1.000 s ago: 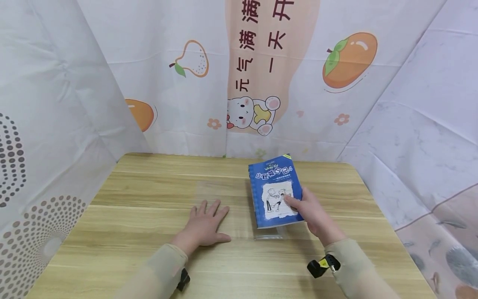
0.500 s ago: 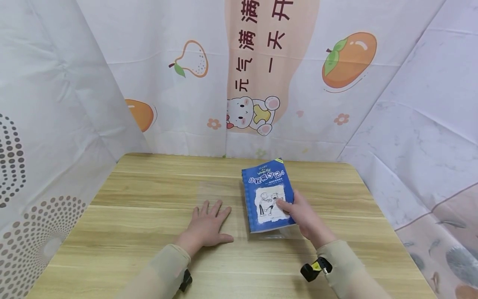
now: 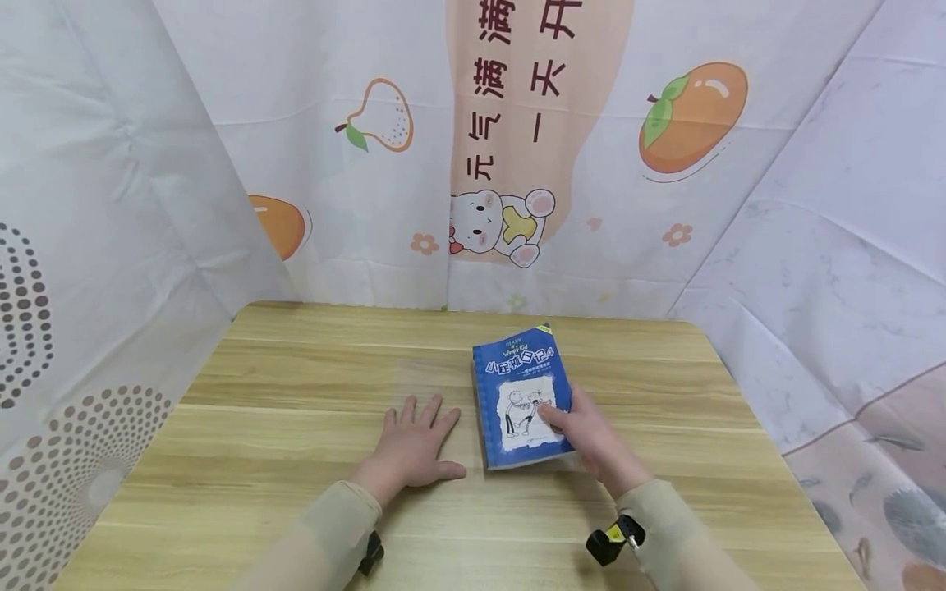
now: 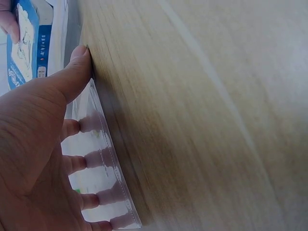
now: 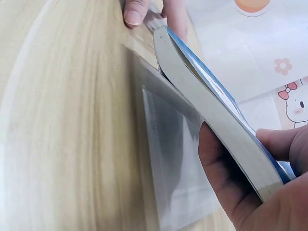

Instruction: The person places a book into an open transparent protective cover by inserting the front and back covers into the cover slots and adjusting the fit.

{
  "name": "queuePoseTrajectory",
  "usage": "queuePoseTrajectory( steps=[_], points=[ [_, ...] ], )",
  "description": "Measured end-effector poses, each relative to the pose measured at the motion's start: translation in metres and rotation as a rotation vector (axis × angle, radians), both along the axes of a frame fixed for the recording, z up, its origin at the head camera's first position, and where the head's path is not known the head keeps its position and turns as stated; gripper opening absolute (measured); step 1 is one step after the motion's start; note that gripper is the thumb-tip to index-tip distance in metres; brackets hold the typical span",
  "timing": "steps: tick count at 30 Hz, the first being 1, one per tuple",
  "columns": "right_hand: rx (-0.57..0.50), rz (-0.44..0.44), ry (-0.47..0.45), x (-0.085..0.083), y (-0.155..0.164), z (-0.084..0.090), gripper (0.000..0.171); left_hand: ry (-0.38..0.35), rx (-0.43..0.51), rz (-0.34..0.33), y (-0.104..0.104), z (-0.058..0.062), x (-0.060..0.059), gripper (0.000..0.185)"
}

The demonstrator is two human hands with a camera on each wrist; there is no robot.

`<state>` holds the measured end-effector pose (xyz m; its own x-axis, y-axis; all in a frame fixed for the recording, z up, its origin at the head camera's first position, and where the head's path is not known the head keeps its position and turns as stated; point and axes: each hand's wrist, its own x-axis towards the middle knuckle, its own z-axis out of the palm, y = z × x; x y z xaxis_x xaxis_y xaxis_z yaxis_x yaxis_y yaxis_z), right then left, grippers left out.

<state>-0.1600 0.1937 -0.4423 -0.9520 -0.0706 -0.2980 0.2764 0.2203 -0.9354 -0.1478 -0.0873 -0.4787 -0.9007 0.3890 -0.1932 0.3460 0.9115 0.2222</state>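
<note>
**Blue paperback book with cartoon cover, held at its right edge over a clear plastic sleeve**

Blue paperback book (image 3: 523,400): rectangular, white cartoon panel and Chinese title on the cover. It sits right of centre on the light wooden table (image 3: 281,386), lifted off the surface on the gripped side, as the right wrist view shows.

Right hand (image 3: 584,431): grips the book's right edge, thumb under the pages and fingers curled over the cover; closed firmly on it.

Clear plastic sleeve (image 5: 178,159): flat, transparent, with a sealed seam along one edge. It lies on the table under and to the left of the book.

Left hand (image 3: 410,447): palm down, fingers straight and spread, pressing flat on the sleeve just left of the book; it holds nothing. In the left wrist view its fingertips (image 4: 103,156) show through the plastic.

Backdrop: white cloth curtain (image 3: 517,148) printed with fruit, a cartoon bear and Chinese characters, hanging behind the table.
</note>
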Motion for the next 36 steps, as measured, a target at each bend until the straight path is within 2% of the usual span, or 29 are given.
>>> queuePoseTrajectory(
  steps=[23,33,36],
  points=[
    [0.028,-0.047,-0.006,0.008,-0.011,-0.026,0.041,0.005,0.006,0.0,0.002,0.003,0.001,0.091],
    [0.244,-0.006,-0.061,0.01,-0.014,-0.025,0.041,-0.006,-0.003,-0.002,0.001,0.004,0.002,0.092],
    [0.354,0.03,-0.048,0.008,-0.012,-0.027,0.043,-0.02,0.004,-0.003,0.001,0.005,0.001,0.092]
  ],
)
